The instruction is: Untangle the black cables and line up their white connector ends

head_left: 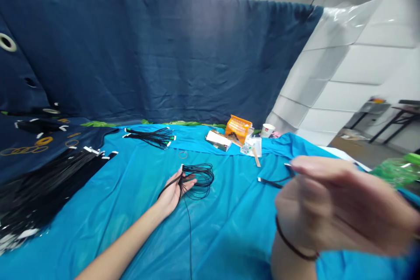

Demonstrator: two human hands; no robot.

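Observation:
My left hand [172, 196] is closed around a looped bundle of thin black cables [200, 179], low over the blue cloth. A white connector shows at the top of the bundle, and one loose strand trails down toward the near edge. My right hand [334, 203], large and close to the camera on the right, is smeared by motion, so its fingers and anything in them cannot be made out. A dark band circles its wrist. Just behind it lies a short black cable [274, 182] with white ends, partly hidden by the hand.
A big pile of black cables [49, 183] with white connectors lies at left, near several rubber bands [44, 141]. Another cable bundle [151, 137] rests farther back. At the back stand an orange packet [239, 127], a small box [218, 141] and a paper cup [267, 130].

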